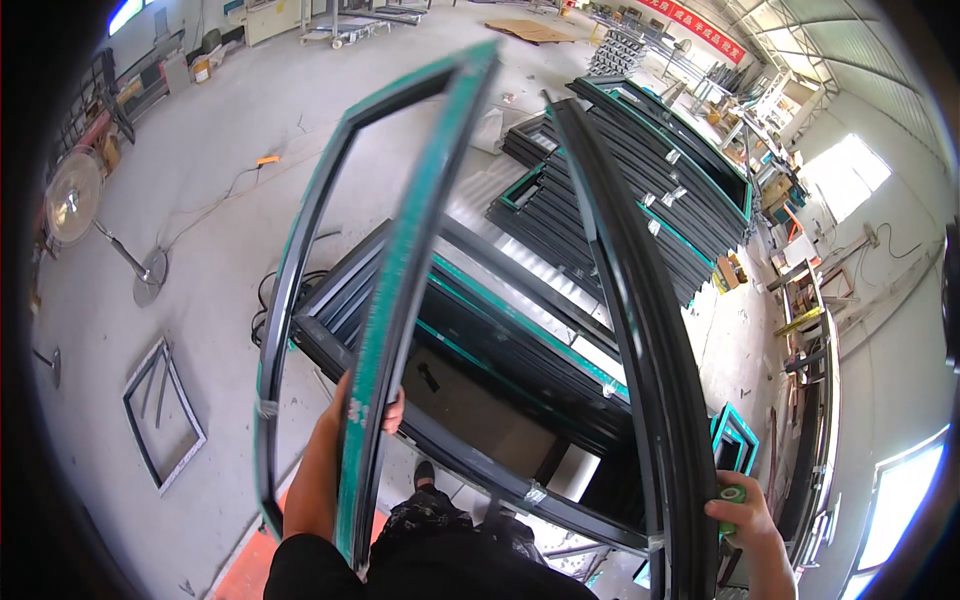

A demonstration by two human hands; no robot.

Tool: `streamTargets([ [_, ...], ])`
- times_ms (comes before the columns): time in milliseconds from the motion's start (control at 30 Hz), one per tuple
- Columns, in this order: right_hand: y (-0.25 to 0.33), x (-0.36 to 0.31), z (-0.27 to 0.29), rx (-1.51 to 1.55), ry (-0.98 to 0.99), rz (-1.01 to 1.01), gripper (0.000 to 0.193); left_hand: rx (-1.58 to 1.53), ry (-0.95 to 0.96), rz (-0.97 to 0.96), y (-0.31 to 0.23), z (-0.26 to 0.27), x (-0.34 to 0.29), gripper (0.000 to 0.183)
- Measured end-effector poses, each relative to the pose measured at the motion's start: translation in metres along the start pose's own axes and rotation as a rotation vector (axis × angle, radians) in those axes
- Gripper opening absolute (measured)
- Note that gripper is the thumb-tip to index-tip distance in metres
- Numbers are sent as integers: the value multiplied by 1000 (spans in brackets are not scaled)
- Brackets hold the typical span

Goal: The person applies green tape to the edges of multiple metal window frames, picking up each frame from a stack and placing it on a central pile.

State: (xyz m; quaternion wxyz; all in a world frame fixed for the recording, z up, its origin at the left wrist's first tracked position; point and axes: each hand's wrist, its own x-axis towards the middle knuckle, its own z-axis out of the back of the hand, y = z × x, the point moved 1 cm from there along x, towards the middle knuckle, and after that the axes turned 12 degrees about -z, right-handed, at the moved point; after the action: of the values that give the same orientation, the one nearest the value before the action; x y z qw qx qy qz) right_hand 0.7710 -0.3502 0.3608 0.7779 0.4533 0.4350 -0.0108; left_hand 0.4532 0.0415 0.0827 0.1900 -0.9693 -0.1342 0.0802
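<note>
A tall rectangular window frame (400,270), dark with green film along its edges, stands tilted at my left side. My left hand (394,411) is closed round its near upright, the fingers wrapping past the edge. In my right hand (752,520) is a small green roll of tape (733,496), gripped beside a bundle of long dark frame profiles (650,330). That bundle rises upright in front of me, and my right fingers lie close to its edge. Whether they also press on it, I cannot tell. Between my arms, more dark frames (500,400) with green strips form an open rectangle.
Large stacks of dark frames (640,170) fill the floor ahead to the right. A standing fan (75,200) and a small frame (165,415) are on the left. An orange power strip (268,160) trails a cable. A cluttered rack (815,370) lines the right wall.
</note>
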Motion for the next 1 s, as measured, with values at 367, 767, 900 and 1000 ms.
streamTargets([
  [367,15,57,-74,-601,158,128,63,-275,591,-514,-10,29,-164,28],
  [767,-7,176,-179,-1104,310,451,65,-222,67,-886,71,34,-257,29],
  [900,-34,200,-173,-1160,288,422,69,-226,-45,-939,97,27,-267,31],
  [1000,-67,221,-173,-1256,329,472,75,-307,-194,-996,113,30,-270,33],
])
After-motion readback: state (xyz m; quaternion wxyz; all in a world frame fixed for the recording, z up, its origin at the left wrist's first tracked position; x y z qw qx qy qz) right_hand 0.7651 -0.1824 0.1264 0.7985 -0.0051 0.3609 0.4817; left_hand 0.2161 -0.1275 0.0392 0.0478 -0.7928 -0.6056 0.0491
